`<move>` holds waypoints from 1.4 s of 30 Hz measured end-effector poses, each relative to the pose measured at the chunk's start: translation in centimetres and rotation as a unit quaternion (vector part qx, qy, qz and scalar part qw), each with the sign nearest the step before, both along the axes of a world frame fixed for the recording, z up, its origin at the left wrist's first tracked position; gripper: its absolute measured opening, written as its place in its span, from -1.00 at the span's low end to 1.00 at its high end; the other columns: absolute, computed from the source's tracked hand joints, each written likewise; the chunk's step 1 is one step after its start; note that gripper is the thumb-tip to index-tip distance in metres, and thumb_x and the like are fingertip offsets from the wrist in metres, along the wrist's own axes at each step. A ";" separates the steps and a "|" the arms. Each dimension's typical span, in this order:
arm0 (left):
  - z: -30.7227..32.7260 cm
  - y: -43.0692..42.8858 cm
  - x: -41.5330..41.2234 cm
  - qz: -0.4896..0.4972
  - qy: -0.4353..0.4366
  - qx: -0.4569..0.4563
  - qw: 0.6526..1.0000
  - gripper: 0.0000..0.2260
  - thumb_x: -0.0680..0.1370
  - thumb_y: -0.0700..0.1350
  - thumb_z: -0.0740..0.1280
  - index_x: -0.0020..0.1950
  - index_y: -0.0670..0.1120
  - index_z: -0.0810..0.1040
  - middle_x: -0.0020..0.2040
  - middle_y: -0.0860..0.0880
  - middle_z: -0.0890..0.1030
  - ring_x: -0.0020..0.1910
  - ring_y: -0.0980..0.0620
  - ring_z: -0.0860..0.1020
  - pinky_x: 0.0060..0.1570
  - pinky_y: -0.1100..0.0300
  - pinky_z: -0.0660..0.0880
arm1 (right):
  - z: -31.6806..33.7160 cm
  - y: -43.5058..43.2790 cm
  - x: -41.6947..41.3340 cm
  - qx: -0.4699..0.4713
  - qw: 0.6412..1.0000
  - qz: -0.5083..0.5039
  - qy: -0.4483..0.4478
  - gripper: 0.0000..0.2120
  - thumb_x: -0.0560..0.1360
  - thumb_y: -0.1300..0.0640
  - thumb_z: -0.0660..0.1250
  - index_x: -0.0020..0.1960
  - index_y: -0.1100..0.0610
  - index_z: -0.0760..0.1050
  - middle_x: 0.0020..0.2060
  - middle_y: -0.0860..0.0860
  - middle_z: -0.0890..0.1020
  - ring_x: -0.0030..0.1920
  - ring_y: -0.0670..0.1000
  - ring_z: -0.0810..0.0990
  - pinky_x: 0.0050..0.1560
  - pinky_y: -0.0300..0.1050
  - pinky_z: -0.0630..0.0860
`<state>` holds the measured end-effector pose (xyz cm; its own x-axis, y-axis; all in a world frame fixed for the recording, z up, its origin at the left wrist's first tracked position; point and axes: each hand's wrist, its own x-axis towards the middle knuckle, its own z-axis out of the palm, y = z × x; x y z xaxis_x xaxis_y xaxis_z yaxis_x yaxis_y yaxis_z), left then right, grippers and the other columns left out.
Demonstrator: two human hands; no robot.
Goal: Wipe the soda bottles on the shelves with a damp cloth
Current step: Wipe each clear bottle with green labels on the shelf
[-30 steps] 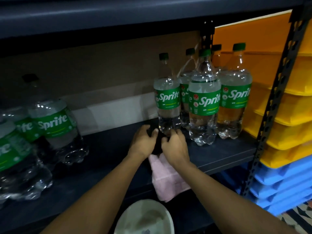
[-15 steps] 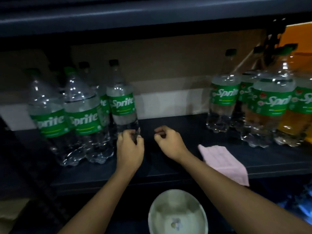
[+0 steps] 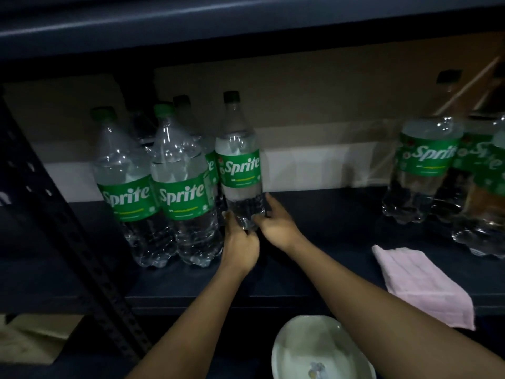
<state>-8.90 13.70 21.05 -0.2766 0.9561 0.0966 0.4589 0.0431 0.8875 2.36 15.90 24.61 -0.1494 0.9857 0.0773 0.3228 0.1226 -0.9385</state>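
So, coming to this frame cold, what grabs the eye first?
The left hand and right hand grip the base of a slim Sprite bottle standing beside a cluster of bigger bottles. The pink cloth lies untouched on the shelf at right, overhanging its edge, a white bowl below.

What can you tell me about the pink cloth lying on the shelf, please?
The pink cloth is folded into a rough rectangle with soft creases, fabric by its look. It lies flat at the front right of the dark shelf, its near corner hanging over the edge. Nothing else touches it; dampness cannot be judged.
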 end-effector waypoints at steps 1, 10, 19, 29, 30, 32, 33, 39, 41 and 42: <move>0.3 0.1 -0.2 0.003 -0.012 -0.003 1.000 -0.39 0.68 -0.18 0.24 0.70 -0.11 0.10 0.65 -0.14 0.27 0.61 -0.14 0.28 0.60 -0.02 0.23 | 0.0 0.3 -0.5 -0.001 1.000 0.005 0.001 -0.69 0.58 0.20 0.34 0.13 -0.21 0.45 0.01 -0.14 0.61 0.19 -0.02 0.61 0.22 -0.12 0.51; 0.9 -1.5 1.2 0.025 -0.011 0.002 1.000 -0.44 0.68 -0.13 0.29 0.66 -0.09 0.22 0.59 -0.16 0.24 0.52 -0.19 0.37 0.40 0.05 0.33 | -0.9 -1.1 1.3 -0.019 0.998 -0.026 0.061 -0.60 0.52 0.14 0.41 0.29 -0.13 0.43 0.05 -0.16 0.64 0.08 -0.12 0.62 0.15 -0.19 0.55; 0.4 -6.1 5.3 -0.011 -0.024 0.014 1.000 -0.41 0.64 0.11 0.36 0.64 0.04 0.30 0.34 0.01 0.31 0.41 0.00 0.45 0.40 0.13 0.33 | -1.7 -6.7 8.3 0.015 0.998 -0.056 0.020 -0.54 0.53 0.05 0.46 0.38 -0.04 0.42 0.08 -0.22 0.59 0.07 -0.26 0.57 0.03 -0.35 0.45; 0.1 -8.5 7.2 -0.081 -0.022 0.057 0.995 -0.40 0.51 0.10 0.56 0.45 0.04 0.38 0.34 0.08 0.41 0.25 0.19 0.51 0.27 0.27 0.47 | -2.5 -10.8 12.4 0.020 0.997 -0.070 0.024 -0.42 0.33 -0.22 0.44 0.31 -0.17 0.43 0.14 -0.22 0.65 0.16 -0.18 0.63 0.28 -0.01 0.57; 0.0 -8.5 7.3 -0.092 -0.011 0.052 0.994 -0.41 0.50 0.13 0.56 0.45 0.06 0.43 0.33 0.07 0.39 0.27 0.16 0.51 0.34 0.20 0.47 | -2.6 -11.1 12.7 0.023 0.997 -0.069 0.020 -0.49 0.38 -0.16 0.46 0.30 -0.18 0.42 0.11 -0.26 0.63 0.16 -0.20 0.62 0.27 -0.06 0.56; 0.0 -8.5 7.4 -0.117 -0.017 0.039 0.992 -0.46 0.50 0.13 0.56 0.41 0.05 0.48 0.31 0.06 0.44 0.22 0.23 0.55 0.28 0.26 0.51 | -2.7 -11.5 13.5 0.033 0.998 -0.056 0.006 -0.57 0.50 0.01 0.46 0.31 -0.18 0.42 0.09 -0.33 0.60 0.14 -0.27 0.60 0.22 -0.21 0.54; -0.1 -8.4 7.7 -0.129 -0.031 0.038 0.990 -0.49 0.52 0.09 0.55 0.40 0.03 0.48 0.29 0.06 0.50 0.15 0.30 0.58 0.15 0.38 0.52 | -2.8 -11.7 14.0 0.043 0.998 -0.050 -0.007 -0.57 0.53 0.07 0.45 0.35 -0.16 0.44 0.10 -0.34 0.60 0.13 -0.29 0.60 0.20 -0.27 0.52; -0.4 -8.1 8.7 -0.148 -0.084 0.040 0.985 -0.49 0.55 -0.01 0.54 0.40 0.02 0.37 0.20 0.20 0.56 -0.02 0.49 0.57 -0.11 0.58 0.45 | -3.8 -10.4 17.9 0.145 0.927 -0.203 -0.279 -0.41 0.57 -0.18 0.24 0.48 0.14 0.47 0.52 0.06 0.42 0.51 0.09 0.37 0.53 0.06 0.24; -0.3 -8.0 8.8 -0.152 -0.088 0.040 0.984 -0.47 0.54 0.01 0.54 0.41 0.03 0.36 0.21 0.20 0.55 0.01 0.44 0.58 -0.12 0.57 0.46 | -4.4 -10.0 19.2 0.060 0.897 -0.188 -0.394 -0.28 0.59 -0.31 0.17 0.57 0.15 0.32 0.61 0.08 0.25 0.60 0.15 0.19 0.56 0.13 0.08; -0.2 -8.0 8.8 -0.155 -0.088 0.039 0.983 -0.46 0.54 0.02 0.54 0.41 0.02 0.36 0.22 0.20 0.55 0.01 0.45 0.58 -0.12 0.57 0.46 | -4.9 -9.9 19.4 0.029 0.885 -0.172 -0.433 -0.22 0.59 -0.37 0.13 0.60 0.14 0.25 0.63 0.08 0.20 0.62 0.16 0.13 0.57 0.16 0.04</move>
